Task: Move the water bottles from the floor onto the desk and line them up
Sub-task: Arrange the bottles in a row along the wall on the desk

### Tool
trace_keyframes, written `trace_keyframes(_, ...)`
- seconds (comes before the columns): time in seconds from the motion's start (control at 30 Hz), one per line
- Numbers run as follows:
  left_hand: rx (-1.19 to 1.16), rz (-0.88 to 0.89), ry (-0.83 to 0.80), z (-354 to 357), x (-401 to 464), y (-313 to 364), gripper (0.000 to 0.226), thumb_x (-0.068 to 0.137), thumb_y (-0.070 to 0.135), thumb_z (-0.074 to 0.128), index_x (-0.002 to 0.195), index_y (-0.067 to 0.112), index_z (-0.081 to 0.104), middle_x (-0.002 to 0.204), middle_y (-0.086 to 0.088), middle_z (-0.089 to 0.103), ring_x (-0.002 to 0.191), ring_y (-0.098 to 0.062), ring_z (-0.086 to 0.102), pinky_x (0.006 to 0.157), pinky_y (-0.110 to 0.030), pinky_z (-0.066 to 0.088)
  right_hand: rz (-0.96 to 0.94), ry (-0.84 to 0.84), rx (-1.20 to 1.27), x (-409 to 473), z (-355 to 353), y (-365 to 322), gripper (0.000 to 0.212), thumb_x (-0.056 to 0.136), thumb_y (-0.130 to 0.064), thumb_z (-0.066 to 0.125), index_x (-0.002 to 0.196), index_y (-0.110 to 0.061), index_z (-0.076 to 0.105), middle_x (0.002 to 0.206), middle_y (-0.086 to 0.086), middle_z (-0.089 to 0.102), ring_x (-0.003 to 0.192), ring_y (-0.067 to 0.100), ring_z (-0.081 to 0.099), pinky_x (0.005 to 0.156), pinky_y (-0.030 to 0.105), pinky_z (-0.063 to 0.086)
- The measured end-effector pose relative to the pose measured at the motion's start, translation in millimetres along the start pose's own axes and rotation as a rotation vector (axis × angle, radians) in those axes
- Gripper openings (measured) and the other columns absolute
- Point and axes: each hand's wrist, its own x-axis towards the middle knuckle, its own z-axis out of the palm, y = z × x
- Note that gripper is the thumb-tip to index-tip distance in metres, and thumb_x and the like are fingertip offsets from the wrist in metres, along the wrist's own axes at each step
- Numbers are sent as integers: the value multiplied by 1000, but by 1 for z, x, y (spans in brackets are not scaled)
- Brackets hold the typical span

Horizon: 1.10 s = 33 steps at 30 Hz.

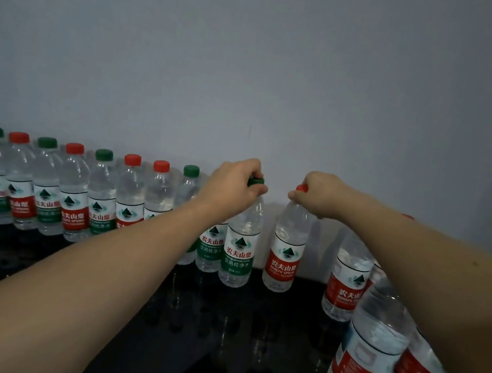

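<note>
Head view. Dark glossy surface (pixel 247 331) runs back to a plain grey wall (pixel 258 59); its rear edge meets the wall just behind the bottles. Bare surface lies in front of the row, centre and left. A gap separates the two held bottles, and a wider gap lies to their right before the next group.

Left hand (pixel 232 184) grips the green cap of a green-label bottle (pixel 239 249), fingers curled round the top. Right hand (pixel 317 194) grips the red cap of a red-label bottle (pixel 285 254) likewise. Both bottles stand upright, bases at the surface; contact cannot be confirmed.

Row of bottles (pixel 76 191) extends left along the wall, upright, side by side, red and green caps mixed. Four red-label bottles (pixel 371 345) stand at right, partly hidden by the right forearm. All bottles are clear plastic and look full.
</note>
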Motion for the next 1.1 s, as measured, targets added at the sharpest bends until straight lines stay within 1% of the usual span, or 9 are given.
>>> trace_keyframes(0.1,-1,21,-2,19,10,-9,14,90,28,70,95,17,64,95,1,70,85,-20,63,77,-33,51,18,-34,-19,12,15,5,35,98,-42,53,92,-8,57,76,9,65,60,18,60,50,27,39)
trace_keyframes(0.17,6,29,-3,30,13,-14,12,90,27,69,94,17,63,92,2,69,82,-19,62,74,-30,49,30,-28,-19,18,21,9,35,98,-42,53,83,-11,54,69,7,61,59,17,58,50,26,36)
trace_keyframes(0.33,28,7,16,44,22,-25,11,92,27,67,93,17,60,92,-4,70,82,-23,63,73,-37,54,65,-23,11,29,24,12,42,98,-41,53,71,-9,52,58,7,59,53,18,57,50,26,36)
trace_keyframes(0.43,50,-7,44,45,25,-31,11,93,26,65,93,16,60,88,-5,69,76,-23,60,67,-34,49,67,-13,15,35,25,10,45,98,-41,53,67,-8,54,52,6,58,48,17,56,49,25,37)
trace_keyframes(0.53,64,-7,49,45,26,-33,13,94,26,64,94,14,59,89,-7,69,78,-26,62,69,-36,51,72,0,29,40,25,3,46,98,-40,53,66,-7,55,48,6,57,46,18,55,49,25,37)
trace_keyframes(0.73,113,-16,2,42,33,-32,12,95,24,62,99,13,62,98,-9,69,78,-20,53,68,-29,39,70,-6,48,45,26,-15,46,99,-40,51,68,-6,55,52,9,60,49,20,56,50,26,43)
trace_keyframes(0.93,88,-39,13,43,32,-34,10,95,20,60,101,13,64,102,-8,70,83,-18,52,72,-29,40,77,-27,28,49,34,-25,52,102,-39,45,63,-6,53,51,9,59,47,19,56,52,26,43)
trace_keyframes(1.03,61,-45,33,44,31,-35,7,94,18,61,98,15,64,98,-6,68,81,-18,50,71,-30,39,70,-21,-9,48,36,-26,43,103,-26,48,61,-17,47,55,5,57,54,20,57,65,30,52)
trace_keyframes(1.1,48,-44,37,45,29,-35,5,93,18,61,97,15,63,95,-5,67,81,-19,50,71,-30,39,89,-12,-41,44,36,-30,44,101,-10,48,61,-27,38,61,1,55,66,23,58,69,30,52)
